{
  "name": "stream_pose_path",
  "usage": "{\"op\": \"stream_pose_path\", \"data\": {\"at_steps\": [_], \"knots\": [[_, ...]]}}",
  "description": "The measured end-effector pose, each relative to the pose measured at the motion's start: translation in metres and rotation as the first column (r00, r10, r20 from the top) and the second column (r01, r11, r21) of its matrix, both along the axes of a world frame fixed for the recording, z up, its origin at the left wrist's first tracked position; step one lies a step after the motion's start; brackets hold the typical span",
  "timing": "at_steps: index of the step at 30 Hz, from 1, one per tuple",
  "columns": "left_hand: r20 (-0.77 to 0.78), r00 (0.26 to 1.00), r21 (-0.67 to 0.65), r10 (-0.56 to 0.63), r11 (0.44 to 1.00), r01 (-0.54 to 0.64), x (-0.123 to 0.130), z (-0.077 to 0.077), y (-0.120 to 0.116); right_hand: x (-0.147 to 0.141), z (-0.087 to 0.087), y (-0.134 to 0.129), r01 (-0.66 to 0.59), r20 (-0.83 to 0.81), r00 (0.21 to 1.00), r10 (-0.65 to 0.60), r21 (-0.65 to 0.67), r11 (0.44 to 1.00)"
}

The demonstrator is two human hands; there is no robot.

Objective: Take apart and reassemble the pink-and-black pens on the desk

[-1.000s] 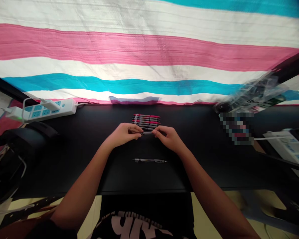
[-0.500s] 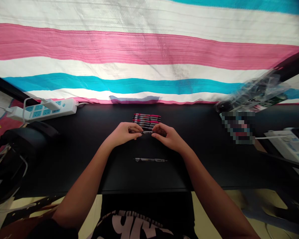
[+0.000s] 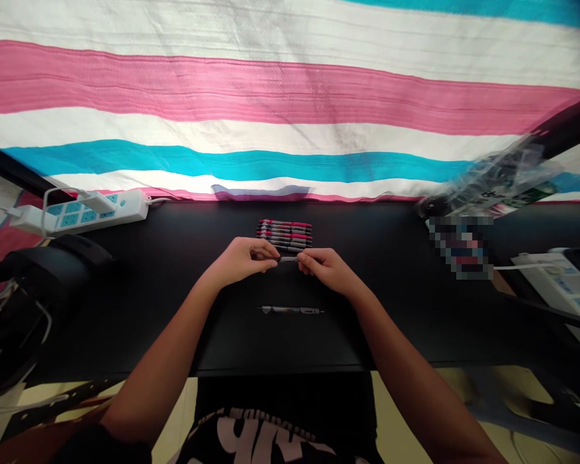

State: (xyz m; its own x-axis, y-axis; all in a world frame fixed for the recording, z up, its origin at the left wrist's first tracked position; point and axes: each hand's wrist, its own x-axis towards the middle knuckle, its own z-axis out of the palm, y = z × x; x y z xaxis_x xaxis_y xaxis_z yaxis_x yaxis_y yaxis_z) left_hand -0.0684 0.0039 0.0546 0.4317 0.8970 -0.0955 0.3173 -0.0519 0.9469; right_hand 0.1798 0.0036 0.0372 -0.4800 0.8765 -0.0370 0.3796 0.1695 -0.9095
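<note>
A grey pen [image 3: 289, 259] lies level between my two hands, just in front of a row of pens. My left hand [image 3: 245, 260] pinches its left end between thumb and fingers. On its right end, the thumb and fingers of my right hand [image 3: 325, 265] are closed. Both pen ends are hidden by fingertips. Beyond the hands, several red and grey pens [image 3: 286, 227] lie side by side in a neat stack of rows. Nearer to me, a single grey pen [image 3: 290, 310] rests alone on the black table [image 3: 280, 348].
A white power strip [image 3: 96, 216] with plugs sits at the back left, near a black rounded object [image 3: 58, 264]. At the back right are a clear plastic bag [image 3: 502, 177], a pixelated item [image 3: 461, 248] and another white power strip [image 3: 560, 277]. A striped sheet [image 3: 290, 96] hangs behind the table.
My right hand has shifted slightly right and down, its fingers closing more tightly together at the pen's end. My left hand stays nearly in place. The other pens have not moved.
</note>
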Motion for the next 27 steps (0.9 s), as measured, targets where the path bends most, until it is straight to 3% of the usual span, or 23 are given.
{"op": "stream_pose_path", "data": {"at_steps": [5, 8, 12, 17, 19, 24, 27], "knots": [[0.095, 0.994, -0.006, 0.05, 0.999, -0.049, 0.001, 0.004, -0.002, 0.002, 0.0, 0.001, 0.007, -0.042, 0.999, -0.014, -0.16, 0.987], [0.288, 0.945, -0.049, 0.156, 0.988, -0.148, -0.001, 0.006, 0.0, 0.002, 0.002, 0.001, 0.034, -0.08, 0.996, -0.043, -0.104, 0.994], [0.546, 0.793, -0.156, 0.27, 0.963, -0.221, 0.002, 0.008, 0.002, -0.004, 0.001, -0.002, 0.046, -0.097, 0.994, -0.051, -0.056, 0.997], [0.593, 0.706, -0.368, 0.387, 0.91, -0.19, 0.017, 0.009, 0.001, -0.016, -0.003, -0.008, 0.007, -0.017, 1.0, -0.007, 0.03, 1.0], [0.63, 0.627, -0.443, 0.457, 0.876, -0.194, 0.02, 0.01, 0.001, -0.017, -0.003, -0.009, -0.019, 0.02, 1.0, 0.018, 0.054, 0.998], [0.758, 0.292, -0.549, 0.583, 0.812, -0.197, 0.011, 0.006, 0.006, -0.009, 0.002, -0.006, -0.02, 0.079, 0.997, 0.013, 0.092, 0.996], [0.755, 0.198, -0.575, 0.626, 0.776, -0.26, 0.003, 0.005, 0.008, -0.002, 0.002, -0.002, 0.046, 0.101, 0.993, -0.062, 0.147, 0.988]]}}
